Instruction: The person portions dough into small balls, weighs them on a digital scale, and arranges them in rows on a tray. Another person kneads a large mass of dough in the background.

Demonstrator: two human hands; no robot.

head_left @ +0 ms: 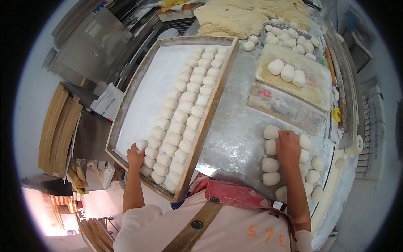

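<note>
My left hand (pixel 135 158) is closed around a white dough ball (pixel 142 144) at the near left end of the dough rows, inside a wooden-framed tray (pixel 134 84). Several rows of smooth dough balls (pixel 180 116) fill the tray's right half, lying close together. Over the metal table to the right, my right hand (pixel 289 146) curls down among more dough pieces (pixel 270 164). Its fingers are bent against a dough ball (pixel 271 147), and the palm side is hidden under the hand.
A scale (pixel 285 105) with a flat pan and red display stands beyond my right hand, three dough balls (pixel 287 73) on it. Behind it are a heaped container of dough balls (pixel 289 40) and a large dough slab (pixel 235 17). Rolling pins (pixel 336 63) lie along the right edge.
</note>
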